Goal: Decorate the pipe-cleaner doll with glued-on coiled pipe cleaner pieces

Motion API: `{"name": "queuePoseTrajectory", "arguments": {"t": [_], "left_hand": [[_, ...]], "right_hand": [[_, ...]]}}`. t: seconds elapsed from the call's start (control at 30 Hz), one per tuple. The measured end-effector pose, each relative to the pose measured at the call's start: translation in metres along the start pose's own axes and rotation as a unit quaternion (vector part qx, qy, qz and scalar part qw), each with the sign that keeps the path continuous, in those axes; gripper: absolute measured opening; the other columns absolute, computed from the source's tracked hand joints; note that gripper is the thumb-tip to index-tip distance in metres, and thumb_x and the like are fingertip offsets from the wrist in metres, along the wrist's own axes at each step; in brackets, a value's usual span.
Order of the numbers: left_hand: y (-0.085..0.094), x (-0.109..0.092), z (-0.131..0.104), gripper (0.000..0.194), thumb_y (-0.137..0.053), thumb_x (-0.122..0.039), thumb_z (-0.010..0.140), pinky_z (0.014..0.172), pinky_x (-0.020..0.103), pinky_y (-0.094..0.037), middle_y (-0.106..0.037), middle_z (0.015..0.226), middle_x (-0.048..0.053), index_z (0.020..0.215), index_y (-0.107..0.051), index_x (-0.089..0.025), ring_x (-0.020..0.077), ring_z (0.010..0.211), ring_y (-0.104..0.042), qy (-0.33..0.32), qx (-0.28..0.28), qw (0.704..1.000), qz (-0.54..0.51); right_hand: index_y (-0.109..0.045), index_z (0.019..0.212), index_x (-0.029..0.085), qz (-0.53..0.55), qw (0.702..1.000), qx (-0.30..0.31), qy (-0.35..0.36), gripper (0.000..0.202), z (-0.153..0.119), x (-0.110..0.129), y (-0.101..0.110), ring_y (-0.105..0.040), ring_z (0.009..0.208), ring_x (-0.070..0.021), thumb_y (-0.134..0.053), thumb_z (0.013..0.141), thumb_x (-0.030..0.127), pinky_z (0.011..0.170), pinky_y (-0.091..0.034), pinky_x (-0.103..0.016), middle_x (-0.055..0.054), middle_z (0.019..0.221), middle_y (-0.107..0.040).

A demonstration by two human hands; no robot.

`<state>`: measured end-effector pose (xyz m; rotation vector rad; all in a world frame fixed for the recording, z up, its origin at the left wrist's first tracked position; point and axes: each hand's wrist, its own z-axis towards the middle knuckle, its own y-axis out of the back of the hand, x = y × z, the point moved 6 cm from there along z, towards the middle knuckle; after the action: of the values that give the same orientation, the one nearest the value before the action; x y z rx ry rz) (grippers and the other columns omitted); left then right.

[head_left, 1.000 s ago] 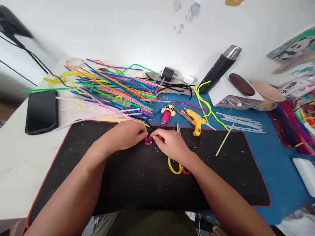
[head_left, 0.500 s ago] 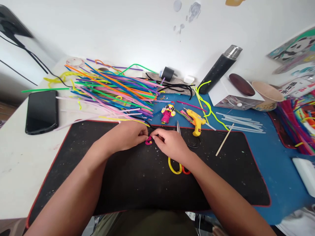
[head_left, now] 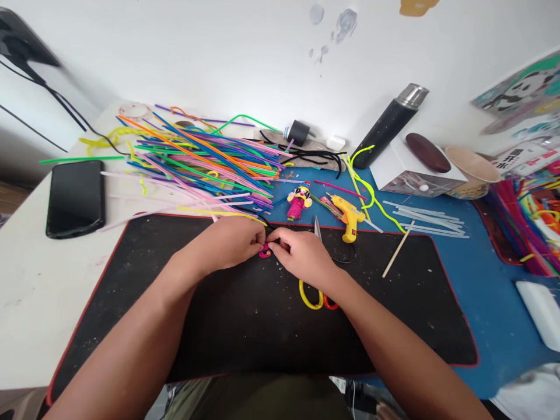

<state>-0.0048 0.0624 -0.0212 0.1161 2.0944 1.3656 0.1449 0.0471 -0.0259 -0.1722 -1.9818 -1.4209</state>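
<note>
My left grip (head_left: 238, 240) and right grip (head_left: 303, 252) seem clamped on the pink piece (head_left: 264, 254); likely light and bendy, best pinched by its edges

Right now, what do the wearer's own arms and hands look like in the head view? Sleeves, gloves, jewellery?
Left hand and right hand: bare, no gloves. No sleeve, watch or bracelet on either visible forearm. No rings seen, though some fingers are hidden. No visible cables or markings.
</note>
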Motion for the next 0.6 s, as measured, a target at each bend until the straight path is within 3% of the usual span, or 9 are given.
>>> {"name": "queuePoseTrajectory", "arguments": {"t": [0.33,0.47,0.6], "left_hand": [[0.001,0.0,0.001,0.02,-0.056,-0.028,0.095,0.062,0.032,-0.033,-0.076,0.084,0.004,0.087,-0.073,-0.023,0.023,0.076,-0.064,-0.002,-0.002,1.0,-0.014],[0.01,0.007,-0.002,0.019,-0.057,-0.033,0.096,0.065,0.029,-0.037,-0.076,0.088,0.002,0.096,-0.073,-0.023,0.0203,0.076,-0.066,0.007,-0.031,0.996,-0.087],[0.014,0.005,-0.004,0.023,-0.062,-0.041,0.094,0.063,0.027,-0.04,-0.075,0.084,-0.001,0.104,-0.074,-0.023,0.018,0.073,-0.065,-0.001,-0.004,0.984,-0.177]], "right_hand": [[-0.074,0.097,0.024,-0.021,1.0,-0.003,0.01,0.008,0.002,0.002,-0.005,-0.063,0.066,-0.0176,-0.067,0.096,0.021,0.061,-0.03,-0.029,0.002,0.068,-0.069],[-0.07,0.092,0.023,0.106,0.994,-0.03,-0.014,0.007,0.001,-0.004,-0.003,-0.055,0.056,-0.0138,-0.064,0.094,0.021,0.057,-0.032,-0.027,0.006,0.061,-0.06],[-0.069,0.092,0.022,0.228,0.969,-0.089,-0.044,0.009,0.0,-0.014,0.006,-0.05,0.055,-0.0135,-0.064,0.093,0.029,0.055,-0.036,-0.026,0.006,0.061,-0.054]]}}
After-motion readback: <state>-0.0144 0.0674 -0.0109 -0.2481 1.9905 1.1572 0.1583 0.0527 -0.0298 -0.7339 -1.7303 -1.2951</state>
